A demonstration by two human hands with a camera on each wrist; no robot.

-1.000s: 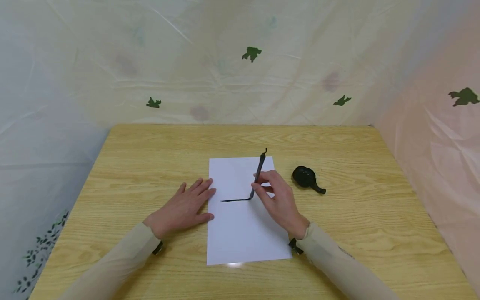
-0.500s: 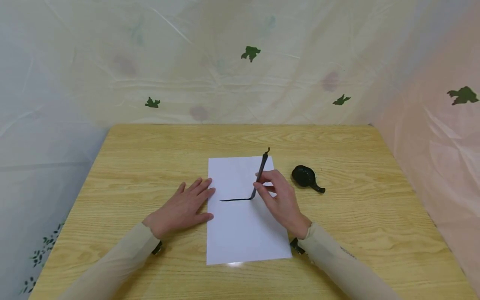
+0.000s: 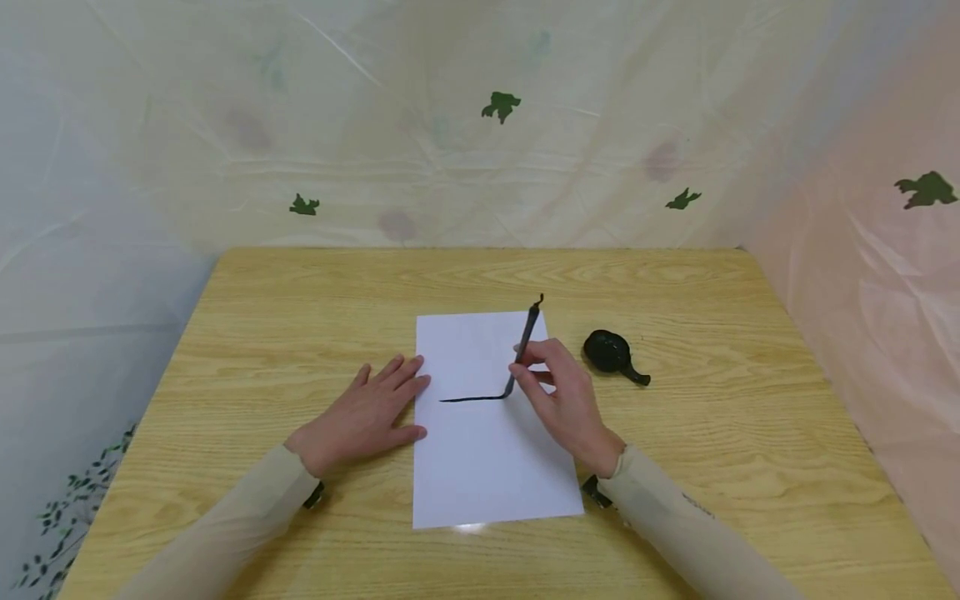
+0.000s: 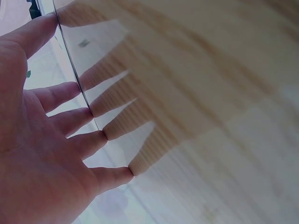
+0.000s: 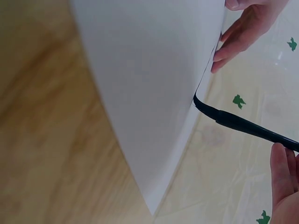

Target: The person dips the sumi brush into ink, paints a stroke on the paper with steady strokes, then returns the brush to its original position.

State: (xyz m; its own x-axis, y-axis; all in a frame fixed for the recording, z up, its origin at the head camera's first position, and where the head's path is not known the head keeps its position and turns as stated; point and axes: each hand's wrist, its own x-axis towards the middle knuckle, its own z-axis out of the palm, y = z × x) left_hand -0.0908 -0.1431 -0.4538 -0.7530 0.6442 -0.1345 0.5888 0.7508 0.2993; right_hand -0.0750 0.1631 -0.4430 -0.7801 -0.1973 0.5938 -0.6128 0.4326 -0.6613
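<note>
My right hand [image 3: 566, 404] pinches a dark ink brush [image 3: 527, 332] between thumb and fingers, its handle leaning slightly right. In the right wrist view the bent bristles of the brush [image 5: 205, 108] touch the white paper [image 5: 145, 93]. A thin black line [image 3: 472, 399] runs across the sheet of paper [image 3: 487, 483] and ends at the brush tip. My left hand [image 3: 363, 417] lies with fingers spread at the sheet's left edge, fingertips on the paper's border. The left wrist view shows the fingers [image 4: 70, 121] straight, their tips pressed to the surface.
A glossy black gourd-shaped dish [image 3: 609, 352] with a curved stem sits right of the paper on the wooden table [image 3: 300, 308]. Pale curtains [image 3: 420, 125] with green bird shapes hang behind the table and on both sides.
My right hand and the brush have moved slightly to the right, and the black line has grown a little longer. The left hand has stayed in place.
</note>
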